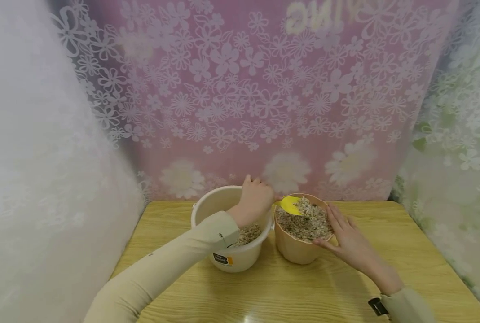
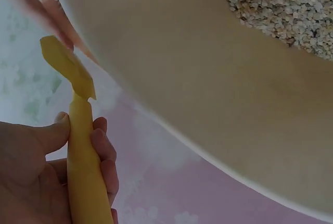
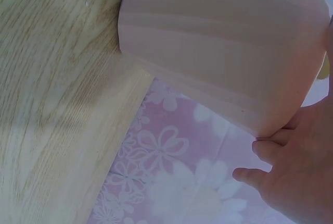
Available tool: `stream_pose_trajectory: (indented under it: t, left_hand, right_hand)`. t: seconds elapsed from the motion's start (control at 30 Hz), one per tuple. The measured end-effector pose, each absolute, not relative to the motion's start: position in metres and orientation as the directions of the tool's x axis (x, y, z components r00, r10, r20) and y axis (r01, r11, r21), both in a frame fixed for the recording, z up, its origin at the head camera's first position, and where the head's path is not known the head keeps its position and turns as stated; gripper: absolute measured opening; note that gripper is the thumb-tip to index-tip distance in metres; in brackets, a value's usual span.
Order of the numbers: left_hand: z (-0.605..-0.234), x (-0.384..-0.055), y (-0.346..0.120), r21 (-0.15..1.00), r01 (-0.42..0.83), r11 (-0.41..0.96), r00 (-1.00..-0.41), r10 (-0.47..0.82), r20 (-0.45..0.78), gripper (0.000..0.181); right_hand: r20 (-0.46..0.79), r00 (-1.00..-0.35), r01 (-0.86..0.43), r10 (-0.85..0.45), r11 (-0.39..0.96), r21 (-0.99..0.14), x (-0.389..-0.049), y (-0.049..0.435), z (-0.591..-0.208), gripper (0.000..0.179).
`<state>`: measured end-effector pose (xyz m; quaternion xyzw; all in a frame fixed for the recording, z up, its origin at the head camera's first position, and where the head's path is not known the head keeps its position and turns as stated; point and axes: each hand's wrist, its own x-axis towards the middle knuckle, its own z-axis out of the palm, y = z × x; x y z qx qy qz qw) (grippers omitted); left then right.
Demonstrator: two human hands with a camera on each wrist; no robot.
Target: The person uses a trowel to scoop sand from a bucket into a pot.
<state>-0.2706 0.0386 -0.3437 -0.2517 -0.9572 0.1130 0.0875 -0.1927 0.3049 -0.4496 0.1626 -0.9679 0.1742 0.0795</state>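
My left hand (image 1: 257, 197) reaches over the white bucket (image 1: 244, 262) and grips the yellow handle of a small trowel (image 1: 290, 205). In the left wrist view the fingers and thumb wrap the trowel (image 2: 86, 166) beside the bucket's rim. The trowel's blade is over the peach-coloured flower pot (image 1: 298, 253), with pale gravelly grains at its tip. Similar grains (image 1: 304, 229) fill the pot close to its rim. My right hand (image 1: 350, 242) rests extended fingers and thumb against the pot's right side and rim. More grains (image 2: 291, 10) lie low inside the bucket, partly hidden by my left arm.
Bucket and pot stand side by side on a wood-grain table (image 1: 304, 296), near its back edge. A pink floral curtain (image 1: 240, 112) hangs right behind them. Pale sheets (image 1: 54, 179) enclose both sides. A dark band (image 1: 378, 307) circles the right wrist.
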Motion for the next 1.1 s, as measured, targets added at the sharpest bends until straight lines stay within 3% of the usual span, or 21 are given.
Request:
stream_pose_trajectory:
  t: [0.17, 0.4, 0.73, 0.97, 1.1]
  left_hand:
    - [-0.349, -0.279, 0.058, -0.292, 0.464, 0.836, -0.873, 0.487, 0.007, 0.036]
    - [-0.357, -0.286, 0.075, -0.362, 0.492, 0.792, -0.848, 0.531, 0.007, 0.046]
    - [-0.347, -0.284, 0.069, -0.535, 0.425, 0.730, -0.869, 0.494, -0.017, 0.028]
    - [-0.336, -0.276, 0.061, -0.625, 0.405, 0.668, -0.858, 0.514, -0.006, 0.030]
    - [-0.329, -0.271, 0.059, -0.681, 0.395, 0.617, -0.848, 0.530, -0.011, 0.020]
  right_hand:
    - [0.222, -0.932, -0.344, -0.285, 0.888, -0.303, -0.193, 0.301, -0.451, 0.106]
    - [0.222, -0.931, -0.350, -0.290, 0.884, -0.310, -0.192, 0.296, -0.452, 0.105]
    - [0.241, -0.924, -0.365, -0.298, 0.877, -0.313, -0.193, 0.292, -0.453, 0.104]
    - [0.254, -0.919, -0.372, -0.301, 0.878, -0.303, -0.194, 0.292, -0.452, 0.104]
    - [0.235, -0.925, -0.363, -0.299, 0.878, -0.311, -0.194, 0.293, -0.452, 0.105]
